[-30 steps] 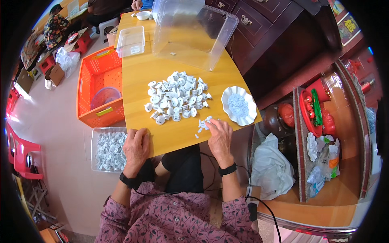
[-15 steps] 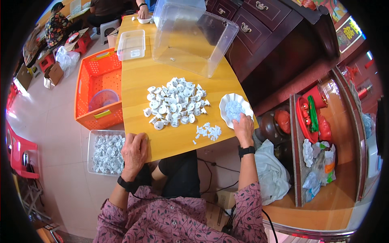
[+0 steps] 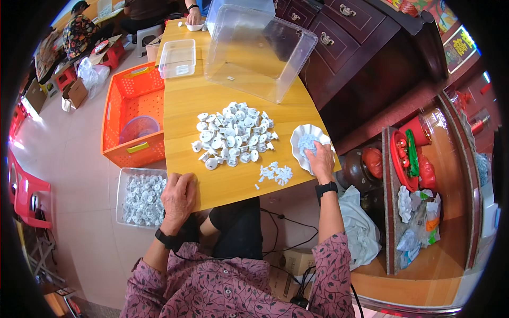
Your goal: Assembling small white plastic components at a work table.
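Note:
My right hand (image 3: 321,161) reaches into a white bowl with a wavy rim (image 3: 298,129) at the table's right edge. Its fingers are closed together at a heap of small pale-blue plastic pieces (image 3: 307,142). At the front left corner of the table my left hand (image 3: 178,195) rests with curled fingers; whatever it may hold is hidden. A few loose pale plastic pieces (image 3: 275,174) lie left of the bowl. Beyond them spreads a pile of white round plastic parts with stems (image 3: 233,132), in the middle of the table (image 3: 238,191).
Clear plastic bins (image 3: 260,69) and a shallow clear box (image 3: 177,59) stand at the back. An orange crate (image 3: 135,153) and a clear tub of white parts (image 3: 140,199) are left of the table. Across it, a co-worker's hand (image 3: 194,19) touches a small bowl.
The view has shifted slightly. My right hand stays at the bowl, its fingers turned a little more to the left among the pieces. My left hand has not moved noticeably.

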Tool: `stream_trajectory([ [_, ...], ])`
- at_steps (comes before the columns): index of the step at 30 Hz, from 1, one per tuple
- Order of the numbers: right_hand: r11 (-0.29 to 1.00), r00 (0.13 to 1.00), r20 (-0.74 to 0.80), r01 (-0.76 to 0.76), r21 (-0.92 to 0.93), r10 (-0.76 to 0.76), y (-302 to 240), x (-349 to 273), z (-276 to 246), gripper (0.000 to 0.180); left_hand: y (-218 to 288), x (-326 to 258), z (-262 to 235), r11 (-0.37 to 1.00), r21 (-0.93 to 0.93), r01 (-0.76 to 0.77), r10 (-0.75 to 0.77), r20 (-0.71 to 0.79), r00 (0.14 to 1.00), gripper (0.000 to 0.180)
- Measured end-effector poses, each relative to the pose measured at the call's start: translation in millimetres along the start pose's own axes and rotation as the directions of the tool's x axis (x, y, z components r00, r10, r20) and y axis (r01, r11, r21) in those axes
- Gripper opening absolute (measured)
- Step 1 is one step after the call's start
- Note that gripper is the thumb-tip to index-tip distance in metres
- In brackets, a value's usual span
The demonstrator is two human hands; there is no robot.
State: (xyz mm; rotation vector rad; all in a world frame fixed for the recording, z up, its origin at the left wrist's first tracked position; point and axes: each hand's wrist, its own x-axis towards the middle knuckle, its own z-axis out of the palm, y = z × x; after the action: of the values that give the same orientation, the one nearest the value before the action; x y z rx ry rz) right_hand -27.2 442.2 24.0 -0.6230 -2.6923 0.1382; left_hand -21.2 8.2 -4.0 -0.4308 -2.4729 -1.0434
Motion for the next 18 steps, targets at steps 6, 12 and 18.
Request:
stream_trajectory([
  [6, 0.998, 0.992, 0.118, -0.054, 0.025, 0.051, 5.5, 10.3, 1.4, 0.028, 5.0, 1.3, -0.1, 1.0, -0.01, -0.01, 0.009, -0.008, 1.0, 0.015],
  [12, 0.999, 0.996, 0.087, -0.038, 0.029, 0.036, 6.4, 14.8, 9.6, 0.017, 3.9, 0.4, -2.0, 1.0, -0.013, -0.009, 0.008, -0.008, 1.0, 0.015],
  [18, 0.997, 0.997, -0.003, -0.072, 0.028, 0.072, 26.3, 15.4, 16.9, 0.015, 1.8, -0.7, 0.2, 1.0, -0.007, -0.01, 0.01, 0.001, 1.0, 0.015],
])
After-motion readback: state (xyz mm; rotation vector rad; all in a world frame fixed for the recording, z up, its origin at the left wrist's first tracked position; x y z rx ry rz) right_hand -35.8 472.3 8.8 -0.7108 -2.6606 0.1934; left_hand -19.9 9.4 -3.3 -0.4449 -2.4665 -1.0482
